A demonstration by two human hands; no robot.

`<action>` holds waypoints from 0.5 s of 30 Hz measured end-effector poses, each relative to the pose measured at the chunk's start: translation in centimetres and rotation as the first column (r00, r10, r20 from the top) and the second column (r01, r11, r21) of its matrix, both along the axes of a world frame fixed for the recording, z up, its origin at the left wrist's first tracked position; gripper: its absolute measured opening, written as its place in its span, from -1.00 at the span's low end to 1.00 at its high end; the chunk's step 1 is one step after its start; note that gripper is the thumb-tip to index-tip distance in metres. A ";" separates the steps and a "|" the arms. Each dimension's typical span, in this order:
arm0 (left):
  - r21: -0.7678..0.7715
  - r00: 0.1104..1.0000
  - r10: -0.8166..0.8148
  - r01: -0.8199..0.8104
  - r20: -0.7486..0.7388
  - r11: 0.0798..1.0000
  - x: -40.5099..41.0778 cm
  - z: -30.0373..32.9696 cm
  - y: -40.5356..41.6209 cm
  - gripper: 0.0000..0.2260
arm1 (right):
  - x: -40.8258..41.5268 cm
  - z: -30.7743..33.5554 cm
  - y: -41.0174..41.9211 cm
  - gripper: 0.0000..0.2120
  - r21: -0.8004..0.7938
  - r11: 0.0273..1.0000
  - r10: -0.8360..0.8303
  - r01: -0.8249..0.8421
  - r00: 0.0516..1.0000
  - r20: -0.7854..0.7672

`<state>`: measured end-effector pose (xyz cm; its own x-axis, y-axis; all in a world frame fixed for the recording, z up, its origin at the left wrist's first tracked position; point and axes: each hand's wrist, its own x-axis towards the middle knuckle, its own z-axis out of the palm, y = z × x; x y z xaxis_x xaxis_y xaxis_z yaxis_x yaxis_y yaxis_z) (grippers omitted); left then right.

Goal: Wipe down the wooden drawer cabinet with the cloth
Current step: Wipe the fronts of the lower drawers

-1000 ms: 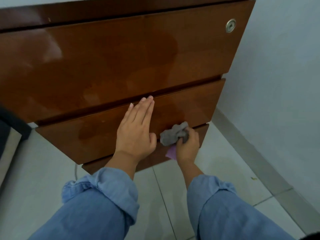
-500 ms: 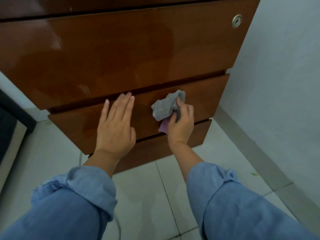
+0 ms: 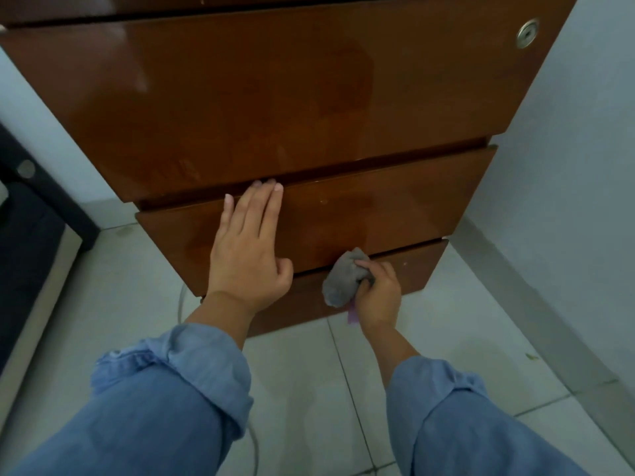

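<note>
The glossy brown wooden drawer cabinet (image 3: 309,97) fills the upper part of the head view, with three drawer fronts and a round metal lock (image 3: 527,33) at the top right. My left hand (image 3: 249,249) lies flat on the middle drawer front, fingers stretched up to its top edge. My right hand (image 3: 378,297) grips a crumpled grey cloth (image 3: 343,280) with a bit of purple showing beneath. The cloth presses against the bottom drawer front, just under the gap below the middle drawer.
A pale wall (image 3: 567,183) stands close on the right, with a grey skirting strip (image 3: 536,304) at its foot. White floor tiles (image 3: 309,389) lie below the cabinet. Dark furniture (image 3: 24,235) sits at the left edge. A thin cable (image 3: 178,300) runs under the cabinet.
My right hand has carried the cloth down from the middle drawer front to the bottom drawer. My left hand stays flat on the middle drawer. The view has shifted slightly.
</note>
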<state>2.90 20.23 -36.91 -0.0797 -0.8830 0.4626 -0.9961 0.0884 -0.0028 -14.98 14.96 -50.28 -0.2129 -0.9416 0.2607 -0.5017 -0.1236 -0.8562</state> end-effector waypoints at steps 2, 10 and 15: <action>0.002 1.000 0.003 -0.003 0.005 1.000 -0.1 0.1 0.2 -0.26 | -0.5 2.4 -0.1 -0.62 -0.102 0.993 -0.063 0.065 0.998 0.025; -0.030 0.982 0.184 -0.182 0.053 0.983 3.0 0.6 2.2 -0.36 | 3.2 11.3 -1.5 -0.67 -0.402 0.898 -0.117 0.177 0.979 0.170; -0.023 0.992 0.117 -0.116 0.038 0.993 5.7 0.5 3.1 -0.36 | 6.5 9.8 -0.2 -0.66 -0.473 0.879 -0.065 0.059 0.998 0.005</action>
<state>8.60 23.32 -36.39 0.0047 -0.8777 0.4791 -0.9987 -0.0289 -0.0430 -8.52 14.80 -40.50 -0.2613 -0.6906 0.6744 -0.5308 -0.4807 -0.6980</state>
